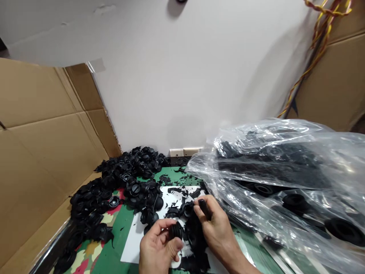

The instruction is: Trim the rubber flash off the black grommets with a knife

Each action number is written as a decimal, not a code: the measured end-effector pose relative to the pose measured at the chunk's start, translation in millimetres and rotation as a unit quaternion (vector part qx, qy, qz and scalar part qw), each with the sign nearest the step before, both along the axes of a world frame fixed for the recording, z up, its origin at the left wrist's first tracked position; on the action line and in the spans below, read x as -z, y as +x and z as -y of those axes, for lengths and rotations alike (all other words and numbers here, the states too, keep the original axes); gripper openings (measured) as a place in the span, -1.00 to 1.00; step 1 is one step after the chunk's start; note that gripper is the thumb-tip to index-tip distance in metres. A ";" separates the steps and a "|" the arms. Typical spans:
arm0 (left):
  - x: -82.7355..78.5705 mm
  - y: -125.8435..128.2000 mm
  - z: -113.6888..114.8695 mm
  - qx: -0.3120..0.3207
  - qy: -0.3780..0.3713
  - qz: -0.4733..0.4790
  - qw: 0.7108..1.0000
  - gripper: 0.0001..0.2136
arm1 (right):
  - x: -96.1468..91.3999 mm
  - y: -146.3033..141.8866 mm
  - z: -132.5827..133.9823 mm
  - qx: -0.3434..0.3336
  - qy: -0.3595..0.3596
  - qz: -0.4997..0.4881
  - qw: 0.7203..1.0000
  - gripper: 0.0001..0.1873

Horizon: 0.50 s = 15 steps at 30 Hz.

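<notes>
My left hand (pixel 158 247) is closed around a black ribbed rubber part (pixel 176 230), pinched between thumb and fingers low in the view. Just right of it, my right hand (pixel 214 224) is closed on a dark, slim tool handle (pixel 204 208) that points up and left. Both hands hover over a white sheet (pixel 134 239) strewn with black rubber scraps (pixel 182 198). The two hands nearly touch.
A heap of several black ribbed rubber parts (pixel 128 182) runs along the left of the green mat (pixel 114 251). A clear plastic bag (pixel 285 179) holding more black parts fills the right. Cardboard walls (pixel 37 144) stand at left; twisted wires (pixel 316 42) hang at the upper right.
</notes>
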State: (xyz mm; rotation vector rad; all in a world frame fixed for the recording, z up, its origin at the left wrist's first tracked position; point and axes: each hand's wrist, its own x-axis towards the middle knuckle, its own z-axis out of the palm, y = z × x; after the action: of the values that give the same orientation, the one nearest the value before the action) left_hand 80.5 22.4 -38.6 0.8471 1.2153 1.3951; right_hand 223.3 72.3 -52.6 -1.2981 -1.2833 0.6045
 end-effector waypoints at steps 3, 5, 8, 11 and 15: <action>1.1 -3.4 -7.1 -0.005 0.007 0.010 1.000 -0.52 | -6.9 -2.4 6.9 -0.054 0.002 -0.016 0.998 -0.90; 4.2 -4.5 -8.2 -0.008 0.009 0.002 1.000 -0.54 | -10.6 -3.5 11.6 -0.097 -0.006 -0.028 0.995 -0.87; 8.0 -4.4 -7.3 -0.015 0.014 0.000 1.000 -0.60 | -12.3 -4.8 17.5 -0.166 -0.011 -0.036 0.985 -0.90; 6.9 -2.8 -7.1 -0.029 0.041 -0.005 0.999 -0.65 | -7.4 -7.7 20.5 -0.204 0.035 -0.008 0.978 -0.89; 4.8 -1.7 -8.3 -0.027 0.091 -0.036 0.995 -0.75 | 4.1 -15.3 20.0 -0.193 0.115 0.035 0.974 -0.78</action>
State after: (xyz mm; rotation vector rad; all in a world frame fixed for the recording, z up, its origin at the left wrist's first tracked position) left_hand 78.8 30.7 -43.4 1.0037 1.1848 1.5494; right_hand 208.0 52.3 -56.7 -0.8913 -1.6305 0.6598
